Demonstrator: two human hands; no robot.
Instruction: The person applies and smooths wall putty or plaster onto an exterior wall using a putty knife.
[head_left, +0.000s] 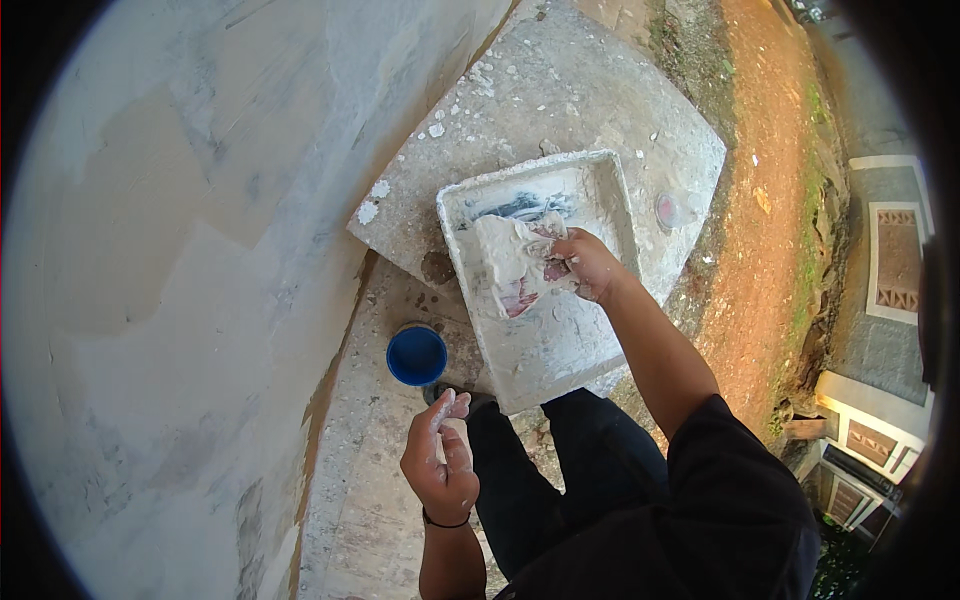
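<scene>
My right hand (592, 268) grips a flat spreader (508, 262) thickly coated with white putty, with reddish patches showing through. The spreader is over a rectangular, putty-crusted tray (550, 350), whose inside is smeared white with dark bluish streaks near the far end. Putty also clings to my right fingers. My left hand (445, 462) is raised to the left of my legs, fingers loosely bent and apart, with nothing visible in it. White residue marks its fingers, and a dark band circles the wrist. Just beyond it stands a round blue container (417, 355).
A plaster-patched wall (180, 290) rises along my left side. Beneath the tray's far part lies a white-spattered slab (560, 90), with a small round translucent item (672, 210) near its right edge. Reddish bare ground (765, 170) runs along the right, with buildings beyond.
</scene>
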